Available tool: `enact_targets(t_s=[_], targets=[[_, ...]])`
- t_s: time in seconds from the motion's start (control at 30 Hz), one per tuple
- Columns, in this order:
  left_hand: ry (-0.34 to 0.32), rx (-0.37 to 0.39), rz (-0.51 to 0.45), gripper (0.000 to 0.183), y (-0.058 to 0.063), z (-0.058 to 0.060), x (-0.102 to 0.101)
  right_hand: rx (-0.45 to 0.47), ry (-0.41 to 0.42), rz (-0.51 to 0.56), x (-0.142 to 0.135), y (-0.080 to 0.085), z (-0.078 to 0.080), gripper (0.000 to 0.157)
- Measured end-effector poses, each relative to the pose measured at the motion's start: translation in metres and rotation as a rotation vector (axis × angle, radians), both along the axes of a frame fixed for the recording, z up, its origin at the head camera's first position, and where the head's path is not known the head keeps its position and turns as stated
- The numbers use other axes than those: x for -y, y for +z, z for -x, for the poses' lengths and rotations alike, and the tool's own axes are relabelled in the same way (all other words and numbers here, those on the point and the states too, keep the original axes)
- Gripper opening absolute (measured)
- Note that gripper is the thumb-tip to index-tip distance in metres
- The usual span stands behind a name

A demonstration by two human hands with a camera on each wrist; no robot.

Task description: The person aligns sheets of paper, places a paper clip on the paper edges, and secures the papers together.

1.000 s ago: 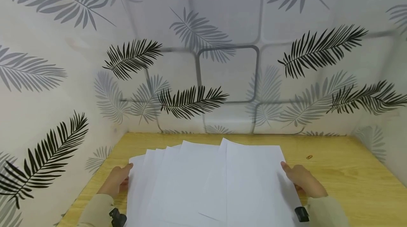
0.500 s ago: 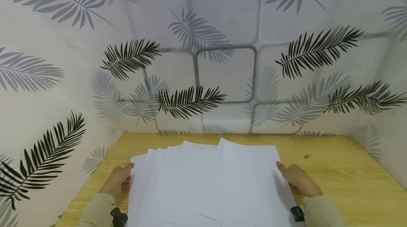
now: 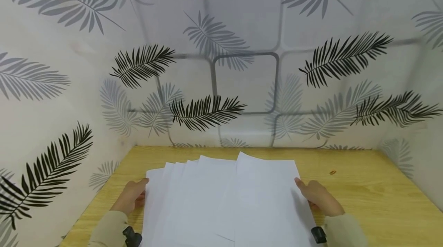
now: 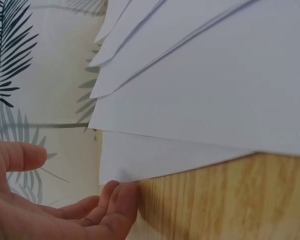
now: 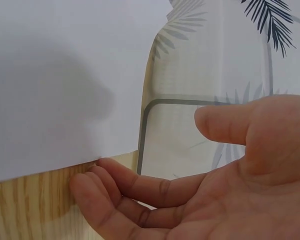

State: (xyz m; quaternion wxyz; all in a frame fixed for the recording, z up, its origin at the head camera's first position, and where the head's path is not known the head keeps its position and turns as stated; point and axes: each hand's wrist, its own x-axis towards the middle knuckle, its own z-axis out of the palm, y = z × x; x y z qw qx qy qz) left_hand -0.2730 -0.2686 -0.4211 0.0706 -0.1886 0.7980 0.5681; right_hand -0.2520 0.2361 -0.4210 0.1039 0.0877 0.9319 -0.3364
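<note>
White paper sheets (image 3: 204, 204) lie fanned out in an overlapping stack on the wooden table. At the stack's left edge is my left hand (image 3: 130, 195), its fingertips (image 4: 122, 197) touching the outermost sheet's edge. The left thumb (image 4: 27, 156) stands apart from the paper. On the opposite side, my right hand (image 3: 319, 196) has its fingertips (image 5: 110, 165) against the right edge of the top sheet (image 5: 50, 100). Its thumb (image 5: 220, 124) is also held away from the sheet. Neither hand pinches the paper.
A small copper-coloured paper clip (image 3: 333, 172) lies on the wooden table (image 3: 373, 201) right of the stack. Behind and beside the table, a pale sheet with leaf prints (image 3: 245, 85) forms the backdrop.
Both hands have come closer together, the right moving left and the left slightly right. The fan of sheets has become narrower between them.
</note>
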Motion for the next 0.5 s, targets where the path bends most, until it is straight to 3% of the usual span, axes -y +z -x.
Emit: enact_targets(t_s=[0.2,0.5], targets=[[0.011,-0.010,0.000,0.046,-0.0010,0.0003,-0.0009,0.003,-0.006,0.010,0.0028,0.0010,-0.0012,0.052],[0.006,0.002,-0.020,0.064,-0.0005,0.0014,-0.0044,0.011,-0.010,0.025,0.0058,-0.0005,0.0017,0.054]])
